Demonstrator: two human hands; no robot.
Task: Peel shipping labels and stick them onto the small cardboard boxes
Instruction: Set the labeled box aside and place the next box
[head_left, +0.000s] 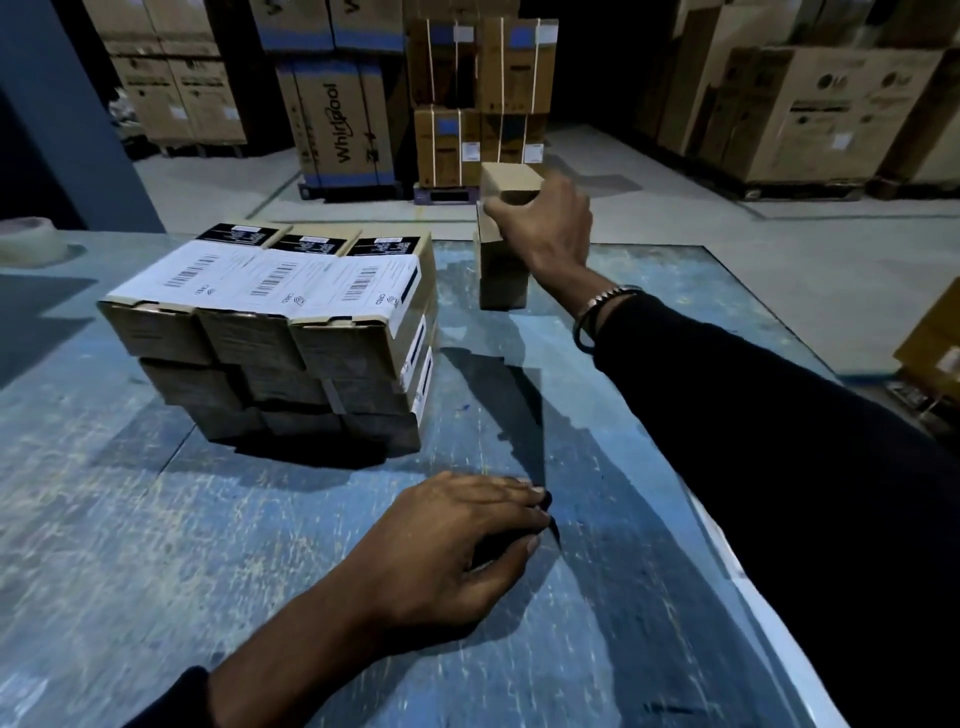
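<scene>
A block of small cardboard boxes (291, 353) stands three high on the blue table (156, 545); the top row carries white shipping labels (280, 280) with barcodes. Further right stands a short pile of unlabelled small boxes (501, 275). My right hand (545, 223) reaches out and grips the top box (509, 179) of that pile from above, and this box sits slightly raised and offset. My left hand (462, 535) rests on the table near the front, fingers relaxed, holding nothing.
A roll of clear tape (28, 239) lies at the table's far left. The table's right edge (779, 322) runs diagonally. Beyond the table, large appliance cartons (337, 119) stand on pallets on the warehouse floor.
</scene>
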